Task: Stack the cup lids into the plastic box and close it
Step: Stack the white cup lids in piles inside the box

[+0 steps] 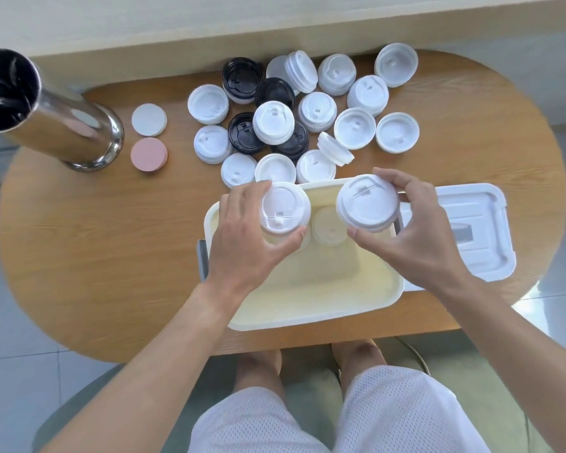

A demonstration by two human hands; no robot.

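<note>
**Both grips held white lids over the open box**

Left hand (242,237) gripped a white cup lid (283,207) by its rim, fingers curled round it, above the far left corner of the plastic box (307,308). Right hand (419,237) pinched another white lid (366,202) over the far right corner. Inside the box lay a translucent lid (329,228); the near half of its floor showed bare. The box lid (471,230) rested flat on the table (111,243), touching the box's right edge. Loose white and black lids (294,116) crowded the table just beyond the box's far rim.
</note>
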